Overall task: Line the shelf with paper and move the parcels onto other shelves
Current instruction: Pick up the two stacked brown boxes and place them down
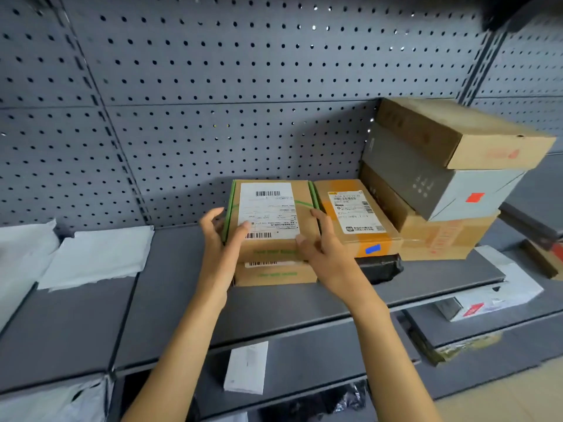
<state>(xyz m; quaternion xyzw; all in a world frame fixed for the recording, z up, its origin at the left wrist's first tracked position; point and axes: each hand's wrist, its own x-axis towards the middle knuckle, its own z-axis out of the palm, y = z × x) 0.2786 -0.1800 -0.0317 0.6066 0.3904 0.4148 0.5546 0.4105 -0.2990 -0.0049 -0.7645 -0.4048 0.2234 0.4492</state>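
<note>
A flat brown parcel with green edges and a white label (pixel 269 214) lies on top of a similar parcel (pixel 275 274) on the grey shelf (pixel 170 300). My left hand (pixel 221 242) grips its left side, thumb on the label. Its front right corner is held by my right hand (pixel 323 245). Just to the right sits a brown parcel with orange tape (pixel 356 217) on a black bag (pixel 380 268). White paper (pixel 97 257) lies on the shelf at the left.
Three stacked boxes (pixel 441 184) stand at the shelf's right end. A grey pegboard wall (pixel 213 102) backs the shelf. Lower shelves hold a white box (pixel 246 368) and a white parcel with a red sticker (pixel 493 293). White bags lie at the far left (pixel 21 254).
</note>
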